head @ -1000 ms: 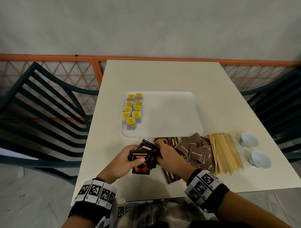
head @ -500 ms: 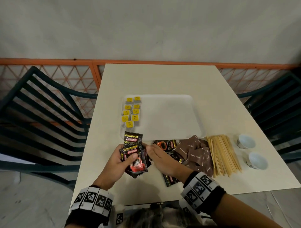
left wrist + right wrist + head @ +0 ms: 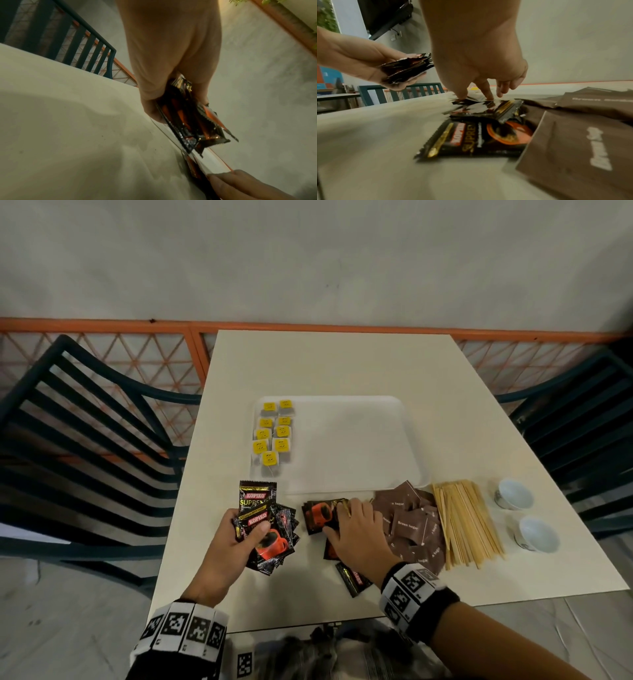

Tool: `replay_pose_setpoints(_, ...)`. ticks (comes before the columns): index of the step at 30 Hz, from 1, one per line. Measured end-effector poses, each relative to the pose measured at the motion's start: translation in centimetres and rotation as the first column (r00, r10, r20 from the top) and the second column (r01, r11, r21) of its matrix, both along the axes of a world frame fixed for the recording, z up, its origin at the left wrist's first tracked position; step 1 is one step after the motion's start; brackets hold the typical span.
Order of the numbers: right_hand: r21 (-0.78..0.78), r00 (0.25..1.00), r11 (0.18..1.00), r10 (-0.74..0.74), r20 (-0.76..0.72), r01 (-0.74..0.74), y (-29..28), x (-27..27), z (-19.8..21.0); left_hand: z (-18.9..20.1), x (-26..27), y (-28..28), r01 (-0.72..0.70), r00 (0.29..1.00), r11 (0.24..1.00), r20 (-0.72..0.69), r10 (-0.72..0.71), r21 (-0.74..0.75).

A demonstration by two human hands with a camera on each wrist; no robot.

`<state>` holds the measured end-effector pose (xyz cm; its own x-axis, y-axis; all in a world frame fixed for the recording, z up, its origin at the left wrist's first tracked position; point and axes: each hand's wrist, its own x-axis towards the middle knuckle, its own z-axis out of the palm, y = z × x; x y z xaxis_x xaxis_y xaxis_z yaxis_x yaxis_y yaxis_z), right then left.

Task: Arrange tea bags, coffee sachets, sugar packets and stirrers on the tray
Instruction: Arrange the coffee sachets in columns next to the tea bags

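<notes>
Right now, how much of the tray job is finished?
Only a small part. The tea bags already sit in two rows on the left side of the tray. The left hand holds a stack of coffee sachets, while the right hand presses on another sachet on the table. The brown sugar packets and the stirrers still lie on the table beside the tray.

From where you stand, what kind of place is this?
Probably a café or canteen seating corner: a plain white table flanked by dark green slatted chairs, an orange lattice railing behind it, and a serving tray with tea bags.
</notes>
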<state>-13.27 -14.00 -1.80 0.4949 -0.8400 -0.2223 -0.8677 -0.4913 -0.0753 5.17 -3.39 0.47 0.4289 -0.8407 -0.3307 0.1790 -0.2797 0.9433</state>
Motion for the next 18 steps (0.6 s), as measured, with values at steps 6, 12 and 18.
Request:
replay_pose_setpoints(6, 0.050, 0.997, 0.998, 0.027, 0.075, -0.030, -1.2, 1.1, 0.1, -0.5, -0.1, 0.3, 0.031, 0.999, 0.996, 0.023, -0.033, 0.081)
replay_pose_setpoints(12, 0.095, 0.983, 0.979, 0.175, 0.060, -0.180, -2.3, 2.5, 0.4, -1.4, 0.2, 0.3, 0.084, 0.989, 0.977, 0.101, -0.106, 0.197)
replay_pose_setpoints(18, 0.217, 0.976, 0.952, 0.205, 0.081, -0.218, -2.7, 3.3, 0.6, -1.4, 0.3, 0.2, 0.083, 0.990, 0.971, 0.096, -0.107, 0.224)
